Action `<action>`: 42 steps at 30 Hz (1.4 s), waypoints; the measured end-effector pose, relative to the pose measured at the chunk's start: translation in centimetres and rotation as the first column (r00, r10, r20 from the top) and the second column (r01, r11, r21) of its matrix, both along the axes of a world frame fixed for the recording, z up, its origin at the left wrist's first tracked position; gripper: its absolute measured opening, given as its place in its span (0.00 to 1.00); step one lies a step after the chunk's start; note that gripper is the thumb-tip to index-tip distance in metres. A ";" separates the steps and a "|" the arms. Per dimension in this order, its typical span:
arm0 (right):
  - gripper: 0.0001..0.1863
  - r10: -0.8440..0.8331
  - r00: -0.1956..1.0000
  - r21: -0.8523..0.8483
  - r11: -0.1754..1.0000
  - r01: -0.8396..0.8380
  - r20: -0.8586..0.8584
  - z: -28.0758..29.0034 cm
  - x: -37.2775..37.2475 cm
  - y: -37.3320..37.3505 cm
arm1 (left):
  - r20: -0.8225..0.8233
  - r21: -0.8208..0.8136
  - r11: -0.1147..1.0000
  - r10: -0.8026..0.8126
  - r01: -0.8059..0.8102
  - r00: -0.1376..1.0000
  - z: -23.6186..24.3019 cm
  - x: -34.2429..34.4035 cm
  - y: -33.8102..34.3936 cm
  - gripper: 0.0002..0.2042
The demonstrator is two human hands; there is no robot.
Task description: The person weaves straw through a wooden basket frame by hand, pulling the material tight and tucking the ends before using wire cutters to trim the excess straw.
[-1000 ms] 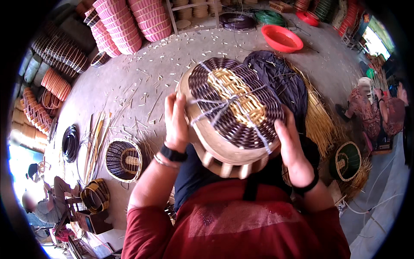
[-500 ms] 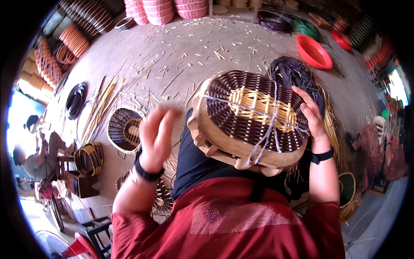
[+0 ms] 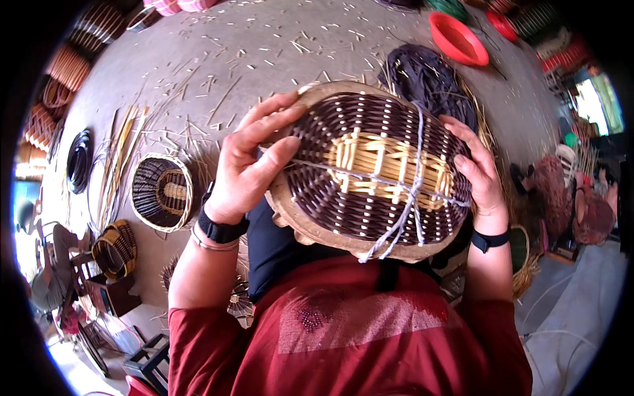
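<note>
On my lap rests an oval woven basket base [image 3: 323,198], dark brown with a pale yellow woven centre. It lies over a thick wooden form [image 3: 295,223] whose rim shows along the near and left sides. Pale cord [image 3: 414,191] crosses the weave and is knotted toward the right, its loose ends hanging at the near edge. My left hand [image 3: 247,158] grips the left end, thumb on the weave and fingers along the far rim. Around the right end my right hand [image 3: 479,173] is closed, fingers bent over the edge. Its palm side is partly hidden.
A dark basket with a pale rim [image 3: 162,191] stands on the floor to the left, near a coil of black strands [image 3: 79,160] and loose pale strips [image 3: 122,158]. Dark cloth or plastic [image 3: 422,79] and a red basin [image 3: 459,38] lie beyond. Cut scraps litter the floor.
My left hand has come from the air onto the basket's left end and taken hold. The basket and form have tilted and shifted slightly left. The whole view has also shifted.
</note>
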State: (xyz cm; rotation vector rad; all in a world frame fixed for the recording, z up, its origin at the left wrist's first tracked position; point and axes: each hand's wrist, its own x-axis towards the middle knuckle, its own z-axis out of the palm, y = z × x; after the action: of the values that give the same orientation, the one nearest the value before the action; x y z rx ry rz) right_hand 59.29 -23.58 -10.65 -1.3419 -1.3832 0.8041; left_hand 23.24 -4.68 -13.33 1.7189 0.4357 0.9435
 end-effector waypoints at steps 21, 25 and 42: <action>0.23 -0.098 0.989 -0.013 0.995 0.100 0.111 -1.7 -0.5 1.8 | -0.392 0.228 0.963 -0.045 0.144 0.919 2.7 -0.4 5.0 0.36; 0.24 -0.103 0.988 -0.055 0.992 0.110 0.112 -1.2 -0.5 1.8 | -0.344 0.207 0.973 -0.025 0.102 0.938 2.8 0.1 4.7 0.23; 0.26 -0.062 0.996 -0.086 0.994 0.068 0.063 -1.5 0.6 2.8 | -0.360 0.237 0.963 -0.031 0.124 0.932 3.4 -2.0 6.4 0.05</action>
State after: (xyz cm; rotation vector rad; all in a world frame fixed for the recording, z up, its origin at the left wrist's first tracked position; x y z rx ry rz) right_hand 59.86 -20.77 -12.20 -1.4828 -1.3572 0.7942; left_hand 21.28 1.69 -9.95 2.1410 0.4895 0.6512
